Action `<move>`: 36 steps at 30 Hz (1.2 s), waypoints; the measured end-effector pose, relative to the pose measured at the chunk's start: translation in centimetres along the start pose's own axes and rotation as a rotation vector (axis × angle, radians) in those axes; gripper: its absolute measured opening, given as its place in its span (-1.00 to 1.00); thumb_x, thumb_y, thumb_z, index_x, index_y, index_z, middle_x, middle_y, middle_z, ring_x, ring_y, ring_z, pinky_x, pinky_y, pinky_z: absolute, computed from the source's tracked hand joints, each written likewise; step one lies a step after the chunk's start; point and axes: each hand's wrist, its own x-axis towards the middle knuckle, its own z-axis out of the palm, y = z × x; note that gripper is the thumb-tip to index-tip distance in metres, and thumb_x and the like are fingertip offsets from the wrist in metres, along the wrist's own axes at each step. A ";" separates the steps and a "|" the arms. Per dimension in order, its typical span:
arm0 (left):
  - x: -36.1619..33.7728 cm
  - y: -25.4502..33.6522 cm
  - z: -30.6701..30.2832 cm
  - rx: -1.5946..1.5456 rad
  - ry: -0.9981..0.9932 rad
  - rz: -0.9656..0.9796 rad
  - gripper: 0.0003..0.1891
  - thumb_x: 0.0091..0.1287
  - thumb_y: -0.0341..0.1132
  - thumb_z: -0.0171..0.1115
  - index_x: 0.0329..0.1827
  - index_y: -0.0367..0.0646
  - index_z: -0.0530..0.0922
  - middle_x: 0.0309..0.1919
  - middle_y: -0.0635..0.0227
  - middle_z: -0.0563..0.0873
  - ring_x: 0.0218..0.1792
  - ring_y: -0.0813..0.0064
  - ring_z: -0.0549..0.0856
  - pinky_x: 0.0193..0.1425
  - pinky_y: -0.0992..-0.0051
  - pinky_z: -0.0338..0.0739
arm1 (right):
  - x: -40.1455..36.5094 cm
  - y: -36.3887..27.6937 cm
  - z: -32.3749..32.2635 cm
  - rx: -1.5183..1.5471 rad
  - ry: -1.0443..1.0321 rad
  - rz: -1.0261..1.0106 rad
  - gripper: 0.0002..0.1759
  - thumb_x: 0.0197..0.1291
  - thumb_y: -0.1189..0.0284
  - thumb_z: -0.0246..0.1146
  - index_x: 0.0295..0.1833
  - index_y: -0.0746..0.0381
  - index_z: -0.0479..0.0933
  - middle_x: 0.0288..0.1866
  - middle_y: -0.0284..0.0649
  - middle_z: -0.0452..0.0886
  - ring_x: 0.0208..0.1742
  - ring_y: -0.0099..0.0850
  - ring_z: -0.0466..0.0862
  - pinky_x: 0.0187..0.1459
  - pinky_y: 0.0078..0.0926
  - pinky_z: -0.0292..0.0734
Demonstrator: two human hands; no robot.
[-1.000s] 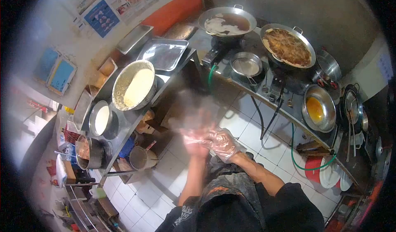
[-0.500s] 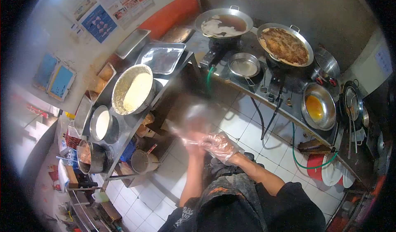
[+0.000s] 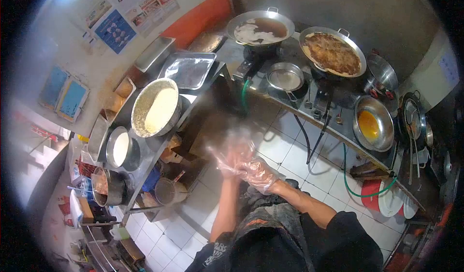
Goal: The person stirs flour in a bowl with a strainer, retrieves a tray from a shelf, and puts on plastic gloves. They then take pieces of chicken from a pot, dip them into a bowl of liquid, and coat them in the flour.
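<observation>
My left hand (image 3: 232, 157), in a loose clear plastic glove, is raised over the floor in the middle of the view. Its fingers look spread and hold nothing, though haze and motion soften their outline. My right hand (image 3: 261, 173) also wears a clear glove; its fingers are closed on the plastic at the base of the left hand. A large bowl of pale batter (image 3: 162, 108) stands on the left metal table, with a smaller bowl of white liquid (image 3: 120, 147) nearer to me.
Two wide pans of hot oil (image 3: 261, 28) (image 3: 333, 52) sit on the back stove, beside a strainer (image 3: 285, 77). A bowl of yellow liquid (image 3: 369, 126) is at the right. An empty tray (image 3: 188, 71) lies on the left table. A green hose (image 3: 355, 192) hangs low.
The left hand's fingers show more distinctly and apart, inside the glove. My right hand has stayed at the base of the left hand. The view has shifted slightly.
</observation>
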 end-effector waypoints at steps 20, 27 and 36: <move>-3.0 0.0 4.4 0.068 0.001 -0.248 -0.02 0.32 0.58 -0.30 0.57 0.01 0.25 0.47 -0.20 0.32 0.49 -0.22 0.28 0.56 -0.27 0.05 | 1.3 6.9 -2.5 0.213 0.598 0.415 -0.52 0.23 0.36 0.44 0.24 0.16 0.51 0.04 -0.24 0.70 0.01 -0.36 0.68 -0.02 -0.33 0.64; -4.4 -0.6 3.3 0.304 -0.069 -0.468 0.14 0.24 0.65 -0.37 0.67 -0.08 -0.09 0.51 -0.23 0.22 0.47 -0.25 0.32 0.53 -0.06 0.22 | 1.1 7.8 -5.4 0.145 0.345 0.554 -0.76 0.24 0.29 0.45 -0.31 0.23 0.63 -0.44 -0.30 0.64 -0.38 -0.55 0.57 -0.31 -0.43 0.49; -4.1 -1.3 1.8 0.226 0.036 -0.297 0.04 0.20 0.68 -0.33 0.68 0.33 -0.12 0.60 -0.14 -0.02 0.50 -0.31 0.20 0.46 -0.26 0.25 | 0.0 5.6 -1.5 -0.001 0.600 0.410 -0.70 0.23 0.34 0.43 0.03 0.18 0.60 -0.10 -0.13 0.70 -0.15 -0.35 0.72 -0.17 -0.37 0.66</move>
